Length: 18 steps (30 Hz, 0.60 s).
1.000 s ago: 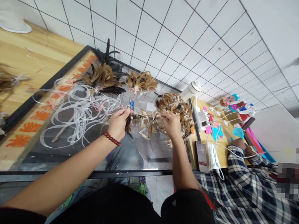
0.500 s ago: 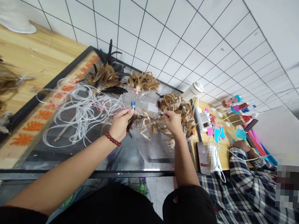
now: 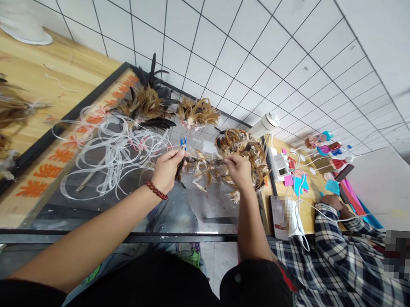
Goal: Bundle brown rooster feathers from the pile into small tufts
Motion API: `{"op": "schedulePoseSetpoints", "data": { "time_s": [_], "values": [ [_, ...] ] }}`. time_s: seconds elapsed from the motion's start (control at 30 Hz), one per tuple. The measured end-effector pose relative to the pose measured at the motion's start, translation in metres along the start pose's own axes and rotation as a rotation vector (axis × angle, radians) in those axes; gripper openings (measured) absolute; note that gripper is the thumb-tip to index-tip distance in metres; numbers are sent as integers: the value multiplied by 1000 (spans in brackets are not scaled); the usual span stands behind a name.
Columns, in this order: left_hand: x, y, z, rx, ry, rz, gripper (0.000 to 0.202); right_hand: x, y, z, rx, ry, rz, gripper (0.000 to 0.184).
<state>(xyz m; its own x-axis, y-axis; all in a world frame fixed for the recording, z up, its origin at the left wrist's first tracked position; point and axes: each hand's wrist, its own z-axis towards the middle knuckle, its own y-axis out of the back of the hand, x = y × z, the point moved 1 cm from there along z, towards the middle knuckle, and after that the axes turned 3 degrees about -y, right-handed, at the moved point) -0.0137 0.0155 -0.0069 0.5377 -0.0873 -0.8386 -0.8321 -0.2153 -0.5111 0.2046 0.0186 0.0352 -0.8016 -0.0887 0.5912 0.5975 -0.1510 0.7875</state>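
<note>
head cam: left hand (image 3: 165, 169) & right hand (image 3: 238, 170) pinch feather string (image 3: 204, 165).

On the glass worktop (image 3: 187, 212) a tangle of cord (image 3: 111, 152) lies to the left, with two feather bunches (image 3: 148, 106) behind it by the tiled wall (image 3: 232, 48). A feather strand (image 3: 206, 165) stretches between the left hand (image 3: 165, 169) and right hand (image 3: 239, 170), a feather pile (image 3: 243, 149) just behind the right one. Further right, another person's sleeve (image 3: 337, 254) rests beside a wooden worktop (image 3: 306, 206).
</note>
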Motion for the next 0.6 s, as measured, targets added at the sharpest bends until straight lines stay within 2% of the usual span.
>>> {"op": "schedulePoseSetpoints", "data": {
  "time_s": [0.1,0.17,0.2,0.33,0.5,0.6],
  "values": [
    [1,-1,-2,31,37,7,32,2,9,1,121,-163,449,25],
    [2,-2,-4,57,57,9,32,4,7,1,188,-243,630,27],
    [3,-3,-4,71,66,10,32,5,5,1,183,-272,682,27],
    [4,-3,-4,98,90,-9,32,9,-4,0,165,-287,750,27],
    [2,-4,-5,138,101,-16,32,25,-10,-5,281,-161,707,22],
    [2,-6,-8,190,140,-17,33,41,-22,-9,322,-57,706,18]
  ]
}}
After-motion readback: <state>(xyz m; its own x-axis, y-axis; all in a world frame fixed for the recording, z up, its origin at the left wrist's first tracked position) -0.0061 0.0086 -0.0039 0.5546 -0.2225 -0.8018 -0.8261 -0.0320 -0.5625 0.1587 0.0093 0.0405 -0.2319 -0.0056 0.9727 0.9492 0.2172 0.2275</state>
